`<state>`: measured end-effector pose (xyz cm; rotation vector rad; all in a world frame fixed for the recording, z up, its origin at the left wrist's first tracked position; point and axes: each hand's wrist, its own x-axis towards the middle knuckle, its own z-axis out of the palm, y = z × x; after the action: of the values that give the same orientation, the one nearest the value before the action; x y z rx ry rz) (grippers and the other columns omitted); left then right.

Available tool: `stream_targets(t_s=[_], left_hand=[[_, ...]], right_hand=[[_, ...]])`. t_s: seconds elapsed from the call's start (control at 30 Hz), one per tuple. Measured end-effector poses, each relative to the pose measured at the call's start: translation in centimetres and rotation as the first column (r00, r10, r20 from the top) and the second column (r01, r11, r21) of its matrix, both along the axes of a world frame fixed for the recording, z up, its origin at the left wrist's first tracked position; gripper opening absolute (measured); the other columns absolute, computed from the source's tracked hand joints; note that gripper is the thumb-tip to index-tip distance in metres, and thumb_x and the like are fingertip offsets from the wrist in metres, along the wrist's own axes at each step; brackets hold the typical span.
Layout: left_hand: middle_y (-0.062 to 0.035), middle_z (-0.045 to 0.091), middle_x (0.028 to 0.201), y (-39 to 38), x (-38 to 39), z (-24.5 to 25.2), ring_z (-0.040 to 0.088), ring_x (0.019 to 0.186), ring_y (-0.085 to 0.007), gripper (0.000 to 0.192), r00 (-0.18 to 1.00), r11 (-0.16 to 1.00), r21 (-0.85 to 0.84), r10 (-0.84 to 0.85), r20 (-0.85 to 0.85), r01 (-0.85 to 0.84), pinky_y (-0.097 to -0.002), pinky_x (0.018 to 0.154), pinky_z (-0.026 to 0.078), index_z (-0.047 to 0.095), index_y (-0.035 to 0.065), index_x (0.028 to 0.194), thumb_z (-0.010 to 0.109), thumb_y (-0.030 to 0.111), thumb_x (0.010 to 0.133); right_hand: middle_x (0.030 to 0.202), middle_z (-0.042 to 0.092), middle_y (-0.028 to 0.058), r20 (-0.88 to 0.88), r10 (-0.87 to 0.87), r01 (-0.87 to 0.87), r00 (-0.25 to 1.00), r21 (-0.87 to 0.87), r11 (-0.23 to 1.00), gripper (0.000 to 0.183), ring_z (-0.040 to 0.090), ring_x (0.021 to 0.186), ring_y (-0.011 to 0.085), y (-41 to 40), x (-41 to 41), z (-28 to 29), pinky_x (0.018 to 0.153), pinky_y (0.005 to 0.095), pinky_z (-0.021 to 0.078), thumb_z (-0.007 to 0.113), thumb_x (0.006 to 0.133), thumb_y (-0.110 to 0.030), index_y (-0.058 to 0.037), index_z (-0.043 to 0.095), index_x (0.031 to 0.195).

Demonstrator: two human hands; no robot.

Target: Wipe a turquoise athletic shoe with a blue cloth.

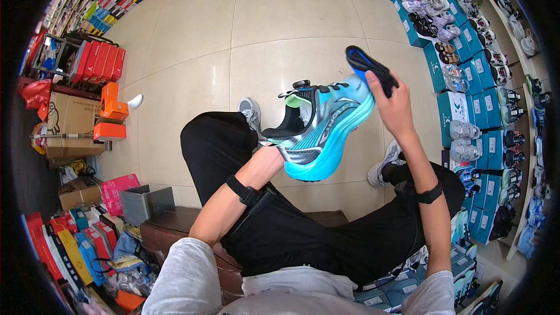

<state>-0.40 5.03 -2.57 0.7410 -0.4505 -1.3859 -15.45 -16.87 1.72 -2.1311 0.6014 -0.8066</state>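
Observation:
A turquoise, black and white running shoe (326, 133) hangs tilted above the floor between my knees. Its toe points up and right, and a thick bright-blue sole faces right and down. Black laces and a dark dial-like part sit on top of the upper, near the black padded collar (284, 131). My left hand (272, 157) reaches in at the heel, bearing the shoe; its fingers are mostly hidden behind the shoe. Beside the toe, my right hand (393, 100) grips a flat black-and-blue pad (369, 68), perhaps an insole. The pad overlaps the toe; contact is unclear.
Teal shoe boxes (446, 109) with shoes on top line the right side. At left stand red boxes (98, 61), orange boxes (111, 131) and a cardboard carton (72, 118). A brown padded bench (164, 236) is under me, above a tiled floor (280, 17).

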Motion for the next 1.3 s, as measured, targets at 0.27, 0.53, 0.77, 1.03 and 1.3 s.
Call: stream_targets(t_s=[0.27,0.53,0.77,1.03,1.3], left_hand=[[-0.0141,0.057,0.147,-0.4,-0.6,-0.4,0.058,0.129,-0.0209,0.044,0.998,0.999,0.045,0.014,0.065,-0.017,-0.0325,0.115,0.048,0.049,0.0045,0.152,0.05,0.026,0.113],[-0.0134,0.064,0.138,-3.4,0.3,-5.3,0.064,0.123,-0.02,0.044,0.795,0.943,-0.322,-0.261,-0.547,0.088,-0.0355,0.106,0.054,0.058,0.007,0.141,0.05,0.039,0.112],[-0.0075,0.077,0.098,-7.0,0.2,-7.6,0.076,0.083,-0.0199,0.038,0.9,0.985,0.171,0.082,-0.427,-0.008,-0.0347,0.074,0.064,0.071,0.0092,0.11,0.052,0.042,0.108],[-0.0155,0.075,0.109,-6.2,0.6,-4.8,0.075,0.096,-0.0271,0.041,0.866,0.941,0.318,0.249,-0.434,-0.112,-0.0449,0.086,0.064,0.067,0.0055,0.12,0.042,0.037,0.111],[-0.0121,0.073,0.116,-6.1,0.9,-5.1,0.074,0.1,-0.026,0.037,0.823,0.9,0.384,0.373,-0.43,-0.207,-0.0443,0.087,0.064,0.061,0.0098,0.132,0.04,0.034,0.112]], right_hand=[[0.107,0.076,0.0174,-0.067,-0.062,0.063,0.996,0.018,0.998,0.041,0.07,0.102,0.0236,-1.0,-0.7,-0.9,0.093,0.0358,0.0525,0.069,0.103,-0.032,0.0044,0.072,0.12],[0.145,0.065,0.0191,0.134,0.135,-0.12,0.982,-0.114,0.986,0.045,0.054,0.142,0.0358,4.2,-0.3,-1.6,0.12,0.0459,0.0366,0.066,0.103,-0.024,0.0043,0.064,0.138],[0.145,0.064,0.0208,0.149,0.111,-0.134,0.983,0.157,0.979,0.06,0.054,0.141,0.035,6.3,-1.4,-1.7,0.121,0.0448,0.0361,0.059,0.107,-0.042,0.0067,0.061,0.141],[0.142,0.066,0.0226,0.173,0.38,-0.296,0.909,-0.374,0.879,0.062,0.059,0.135,0.0413,8.0,-1.6,0.1,0.112,0.0507,0.0446,0.065,0.101,-0.049,0.0024,0.067,0.134],[0.139,0.07,0.0128,-0.004,0.486,-0.366,0.874,-0.664,0.653,0.036,0.064,0.131,0.0314,8.6,-2.7,1.9,0.109,0.044,0.0475,0.061,0.103,-0.03,-0.007,0.071,0.129]])
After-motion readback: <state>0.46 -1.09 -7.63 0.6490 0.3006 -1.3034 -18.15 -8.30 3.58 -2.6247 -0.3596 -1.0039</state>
